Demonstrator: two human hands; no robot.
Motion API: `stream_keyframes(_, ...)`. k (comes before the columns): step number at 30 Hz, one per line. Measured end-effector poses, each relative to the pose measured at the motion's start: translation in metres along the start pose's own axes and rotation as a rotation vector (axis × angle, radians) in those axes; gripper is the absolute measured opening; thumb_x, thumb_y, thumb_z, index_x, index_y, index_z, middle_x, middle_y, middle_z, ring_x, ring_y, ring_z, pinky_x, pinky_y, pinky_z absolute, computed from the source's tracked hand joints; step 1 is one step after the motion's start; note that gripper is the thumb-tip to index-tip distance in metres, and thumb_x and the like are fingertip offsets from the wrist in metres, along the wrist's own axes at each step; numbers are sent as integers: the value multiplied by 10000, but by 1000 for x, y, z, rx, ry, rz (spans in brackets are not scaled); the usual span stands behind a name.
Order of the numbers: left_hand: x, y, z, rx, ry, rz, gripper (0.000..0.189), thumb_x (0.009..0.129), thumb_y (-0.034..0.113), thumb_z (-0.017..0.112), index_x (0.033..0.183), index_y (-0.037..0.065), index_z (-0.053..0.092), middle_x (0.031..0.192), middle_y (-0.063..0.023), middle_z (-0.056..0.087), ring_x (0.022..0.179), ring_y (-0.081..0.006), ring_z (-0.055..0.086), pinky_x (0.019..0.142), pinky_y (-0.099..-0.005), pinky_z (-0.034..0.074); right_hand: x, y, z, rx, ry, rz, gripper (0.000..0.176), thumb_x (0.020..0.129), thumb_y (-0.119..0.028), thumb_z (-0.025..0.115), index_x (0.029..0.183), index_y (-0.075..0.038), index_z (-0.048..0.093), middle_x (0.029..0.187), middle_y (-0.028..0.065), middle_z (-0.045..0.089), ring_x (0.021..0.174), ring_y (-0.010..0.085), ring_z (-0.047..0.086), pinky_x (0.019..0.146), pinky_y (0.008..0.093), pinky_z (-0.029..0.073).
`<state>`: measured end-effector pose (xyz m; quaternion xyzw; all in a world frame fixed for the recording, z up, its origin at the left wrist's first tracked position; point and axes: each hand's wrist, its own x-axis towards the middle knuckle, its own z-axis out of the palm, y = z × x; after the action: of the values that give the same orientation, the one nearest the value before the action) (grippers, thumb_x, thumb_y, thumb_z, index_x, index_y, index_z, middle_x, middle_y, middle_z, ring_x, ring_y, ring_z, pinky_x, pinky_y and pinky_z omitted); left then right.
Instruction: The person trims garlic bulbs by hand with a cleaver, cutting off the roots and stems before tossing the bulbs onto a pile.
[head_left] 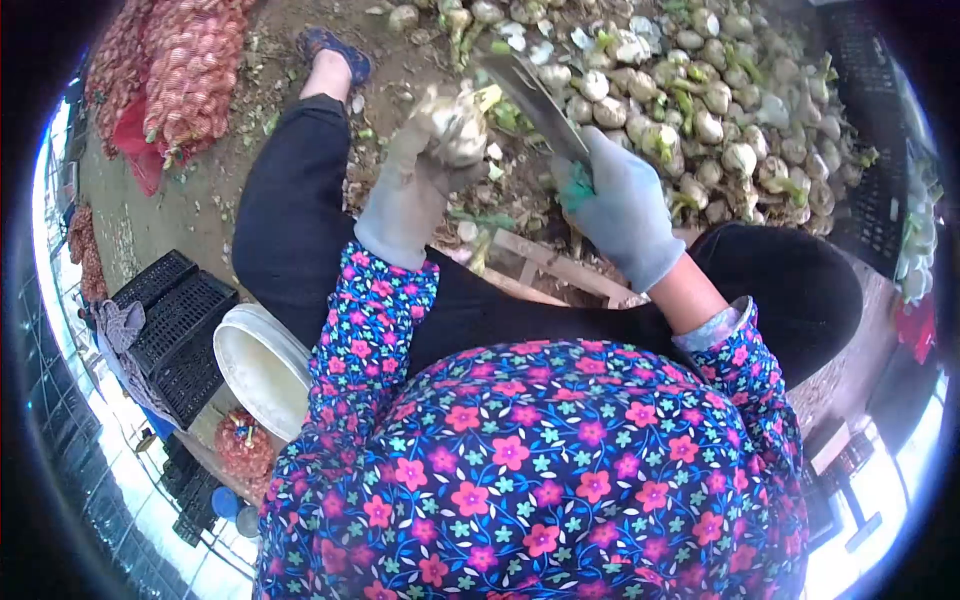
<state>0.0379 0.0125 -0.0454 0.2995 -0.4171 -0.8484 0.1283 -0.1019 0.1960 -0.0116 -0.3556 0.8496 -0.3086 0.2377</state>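
My left hand [405,195], in a pale work glove, is closed around a whitish bulb [460,130], blurred by motion, with a yellow-green stalk pointing right. My right hand [625,205], gloved too, grips a broad-bladed knife [535,105]; a bit of teal shows at its handle, which the fingers mostly hide. The blade slants up and left, its tip close to the stalk. Just beyond the knife spreads a large pile of similar bulbs [710,125], many with green stalk stubs.
Full red mesh sacks [195,75] stand at the upper left. Black crates [175,330], a white bucket [262,365] and a small mesh bag [243,445] are at my left. A wooden frame [550,262] lies between my legs. A black crate [865,130] edges the pile's right.
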Motion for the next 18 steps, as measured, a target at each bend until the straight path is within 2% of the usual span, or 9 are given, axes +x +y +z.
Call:
stream_keyframes(2,3,1,14,-37,-38,-54,537,918,412,619,1295,44,521,1175,-101,638,1033,-217,643,802,-368,583,1,5,3,-34,-13,-57,200,848,-135,602,1014,-45,537,900,221,646,871,417,629,727,512,483)
stream_keyframes(4,2,0,24,102,-125,-87,513,895,240,632,1337,37,467,1160,-52,604,1043,-167,604,866,-349,536,-1,12,3,-9,-6,-80,185,842,-113,587,1006,-42,538,887,218,645,879,414,630,737,507,485)
stream_keyframes(5,4,-2,29,98,-178,-49,618,850,148,678,1383,3,399,1197,-80,592,1072,-177,597,896,-344,524,-1,13,3,-56,-50,-23,197,838,-117,590,1010,-37,537,887,216,647,882,411,631,744,503,487)
stream_keyframes(8,5,-8,37,183,-139,-51,689,822,84,702,1399,-37,345,1230,-120,580,1110,-192,588,934,-334,509,-3,21,2,-114,-87,41,224,832,-132,593,1020,-23,538,905,210,656,895,397,638,759,490,496)
stream_keyframes(12,8,-11,38,550,-107,-65,772,808,221,791,1379,-65,358,1196,-136,604,1081,-206,612,923,-326,515,-4,24,3,-176,-76,20,249,831,-165,610,1032,-36,541,929,192,658,897,382,644,754,472,506)
stream_keyframes(13,9,-13,33,711,-92,-29,702,800,262,811,1323,-48,459,1133,-120,646,1028,-194,638,889,-309,523,-4,24,3,-198,-37,-20,255,827,-170,615,1035,-42,540,922,186,657,890,379,645,748,468,508)
stream_keyframes(16,10,-12,30,748,-158,-75,583,798,245,814,1245,-26,555,1097,-105,676,999,-165,648,854,-293,529,-7,17,1,-232,14,-108,243,815,-160,620,1026,-66,544,896,165,655,857,363,655,726,458,515)
stream_keyframes(17,7,-10,30,857,-164,26,482,802,225,808,1180,-6,619,1106,-88,686,1004,-147,647,828,-289,531,-9,15,0,-274,32,-212,226,810,-151,621,1009,-72,550,882,155,652,831,353,660,709,454,517)
stream_keyframes(18,6,-12,26,851,-160,19,482,802,225,808,1180,-6,619,1106,-88,686,1004,-147,647,828,-289,531,-10,11,-1,-313,52,-315,210,804,-142,622,993,-78,557,867,146,650,805,343,665,692,449,520)
